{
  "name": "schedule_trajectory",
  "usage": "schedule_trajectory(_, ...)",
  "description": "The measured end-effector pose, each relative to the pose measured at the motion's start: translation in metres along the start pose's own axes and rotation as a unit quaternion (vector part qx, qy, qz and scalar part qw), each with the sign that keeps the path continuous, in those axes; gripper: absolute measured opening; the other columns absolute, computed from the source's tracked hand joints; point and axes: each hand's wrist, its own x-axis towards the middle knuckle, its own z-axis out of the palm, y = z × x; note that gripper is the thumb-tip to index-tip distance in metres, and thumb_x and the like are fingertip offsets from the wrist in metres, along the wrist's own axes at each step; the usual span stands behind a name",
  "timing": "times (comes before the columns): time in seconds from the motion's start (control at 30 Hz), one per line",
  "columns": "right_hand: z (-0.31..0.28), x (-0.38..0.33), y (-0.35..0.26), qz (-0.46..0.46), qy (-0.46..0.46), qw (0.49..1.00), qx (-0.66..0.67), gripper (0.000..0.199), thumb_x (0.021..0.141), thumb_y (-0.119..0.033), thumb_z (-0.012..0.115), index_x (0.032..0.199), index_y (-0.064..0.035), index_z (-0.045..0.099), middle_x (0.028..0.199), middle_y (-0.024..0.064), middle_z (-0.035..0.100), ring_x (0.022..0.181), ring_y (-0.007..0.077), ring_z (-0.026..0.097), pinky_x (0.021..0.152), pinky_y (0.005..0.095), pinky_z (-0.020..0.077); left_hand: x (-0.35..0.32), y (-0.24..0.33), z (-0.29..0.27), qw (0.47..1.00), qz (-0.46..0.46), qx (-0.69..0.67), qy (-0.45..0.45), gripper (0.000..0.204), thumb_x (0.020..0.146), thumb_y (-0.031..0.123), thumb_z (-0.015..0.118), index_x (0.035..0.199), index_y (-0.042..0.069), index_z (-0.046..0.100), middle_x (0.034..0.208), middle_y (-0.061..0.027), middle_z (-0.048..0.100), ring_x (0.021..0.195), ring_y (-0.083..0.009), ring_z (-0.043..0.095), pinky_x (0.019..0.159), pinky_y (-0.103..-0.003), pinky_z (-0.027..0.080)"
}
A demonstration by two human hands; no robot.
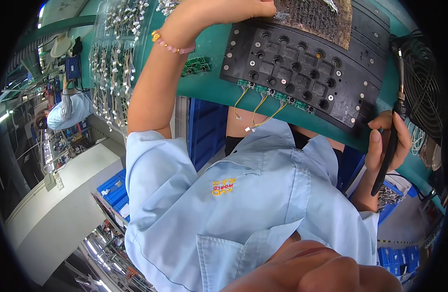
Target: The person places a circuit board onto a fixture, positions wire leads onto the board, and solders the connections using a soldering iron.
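Note:
A black jig plate (302, 63) with many round holes lies on the green table (204, 85). Small green circuit boards (277, 95) line its near edge, and yellow wires with white plugs (255, 121) hang from them. My left hand (229, 10), with a bead bracelet on the wrist, reaches to the plate's far corner. Its curled fingers touch a rough dark brown pad (316, 19), and I cannot see whether they pinch anything. My right hand (389, 141) is at the plate's right corner, closed around a black pen-shaped tool (387, 160) with a cable.
Clear trays of wired parts (114, 58) cover the table's left side, with a loose green board (195, 65) beside them. A wire-guarded fan (423, 82) stands at right. Blue bins (117, 190) sit below, one (387, 197) holding metal parts. Another person in light blue (70, 109) works far left.

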Motion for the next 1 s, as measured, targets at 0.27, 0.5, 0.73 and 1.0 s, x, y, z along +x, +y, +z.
schedule_trajectory(0.27,0.0,-0.001,0.001,0.008,-0.006,1.0,-0.001,0.045,0.085,-0.003,0.061,0.125,0.0057,0.041,0.076,0.0143,0.058,0.067,0.0179,0.056,0.067,0.0295,0.0448,0.005,-0.001,0.006,0.999,-0.003,0.046,0.008,0.018,0.076,0.014,0.059,0.068,-0.002,0.06,0.056,-0.0058,0.054,0.054,-0.0115,0.049,0.051,-0.03,0.04)
schedule_trajectory(0.5,0.0,-0.001,0.001,0.009,-0.003,1.0,-0.005,0.045,0.086,-0.003,0.061,0.125,0.0062,0.041,0.076,0.0139,0.058,0.068,0.0175,0.056,0.066,0.0291,0.0451,0.0,-0.004,-0.001,0.998,-0.012,0.059,0.009,0.018,0.076,0.014,0.06,0.068,-0.002,0.06,0.057,-0.0088,0.057,0.054,-0.0135,0.052,0.052,-0.031,0.041)
schedule_trajectory(0.73,0.001,0.001,-0.001,0.005,-0.007,1.0,-0.012,0.043,0.085,0.0,0.059,0.124,0.007,0.043,0.075,0.0127,0.058,0.068,0.0165,0.056,0.067,0.0282,0.0457,-0.002,-0.011,0.007,0.997,-0.012,0.076,0.028,0.018,0.075,0.015,0.061,0.069,-0.003,0.061,0.058,-0.0114,0.058,0.055,-0.016,0.054,0.054,-0.032,0.043)
schedule_trajectory(1.0,0.004,0.003,-0.005,0.003,0.009,1.0,-0.006,0.041,0.084,0.003,0.058,0.123,0.0058,0.047,0.075,0.0089,0.058,0.068,0.013,0.055,0.067,0.0256,0.0455,-0.047,0.019,0.005,0.997,-0.022,0.034,0.073,0.022,0.08,0.017,0.062,0.069,-0.001,0.057,0.057,-0.0066,0.056,0.053,-0.0115,0.05,0.052,-0.029,0.041)
